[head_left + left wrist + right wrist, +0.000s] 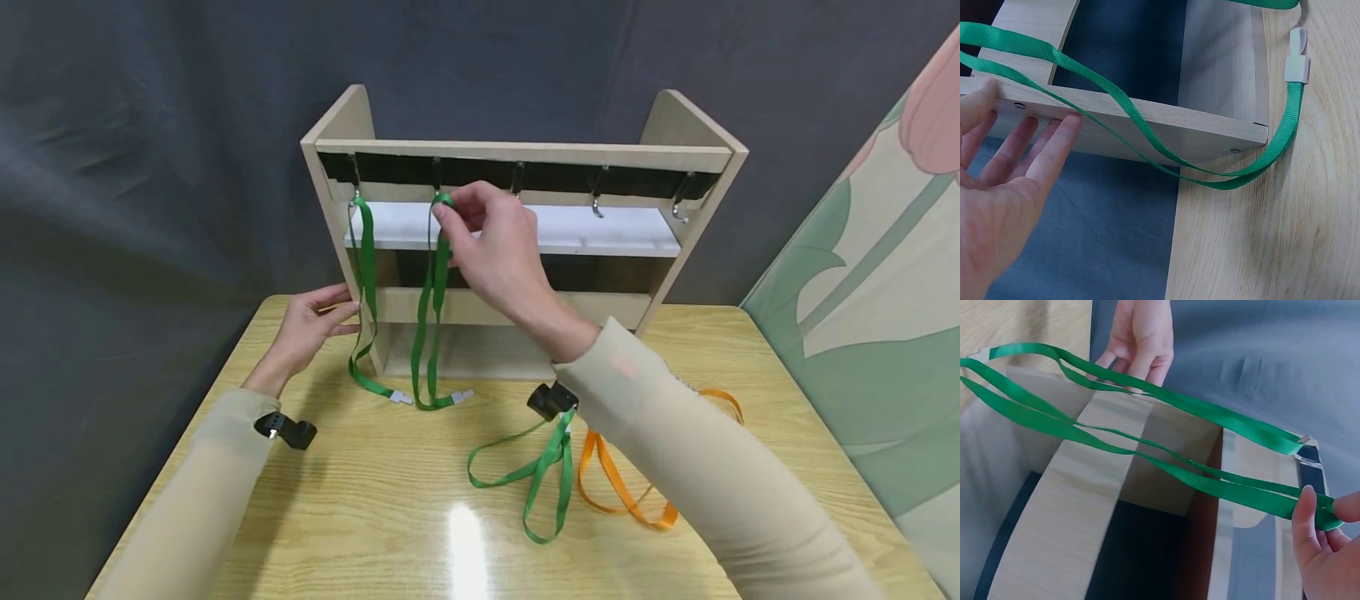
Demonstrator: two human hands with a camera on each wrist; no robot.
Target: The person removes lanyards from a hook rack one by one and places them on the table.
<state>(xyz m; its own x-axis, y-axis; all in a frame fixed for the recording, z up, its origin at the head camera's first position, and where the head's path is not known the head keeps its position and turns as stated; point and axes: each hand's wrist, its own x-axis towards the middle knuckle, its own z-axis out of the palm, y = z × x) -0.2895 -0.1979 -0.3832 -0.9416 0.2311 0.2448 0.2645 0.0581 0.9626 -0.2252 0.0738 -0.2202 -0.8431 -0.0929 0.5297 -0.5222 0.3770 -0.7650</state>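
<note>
My right hand pinches the top loop of a green lanyard at the second hook from the left; its strap hangs down to a white clip near the tabletop. Another green lanyard hangs from the leftmost hook. With fairly straight fingers, my left hand touches the left side panel of the wooden rack. In the left wrist view, the hanging strap crosses in front of that panel, near the fingertips. The right wrist view shows the pinched loop between thumb and fingers.
On the table lie a loose green lanyard and an orange lanyard, partly hidden under my right forearm. Bare hooks line the rack's right part. A dark curtain hangs behind, and a patterned cloth stands at right.
</note>
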